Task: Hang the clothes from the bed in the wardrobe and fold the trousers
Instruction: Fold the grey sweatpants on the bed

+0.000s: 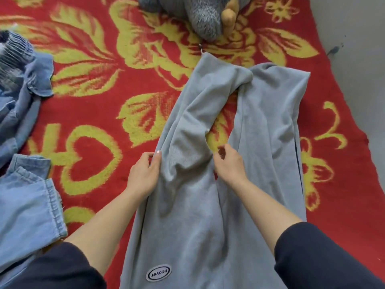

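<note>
Grey trousers (pixel 256 130) lie spread lengthwise on the bed, waist near me, legs pointing away. A white oval label sits near the waist. The left leg is creased and bunched; its cuff overlaps the right leg. My left hand (pixel 144 174) pinches the outer edge of the left leg between thumb and fingers. My right hand (pixel 229 163) grips the inner edge of that same leg, at the gap where the red blanket shows between the legs.
A red blanket with yellow flowers (pixel 100 105) covers the bed. Blue denim clothes (pixel 23 197) lie heaped at the left. A grey plush toy (pixel 200 15) sits at the far edge. The bed's right edge meets a grey floor (pixel 358 49).
</note>
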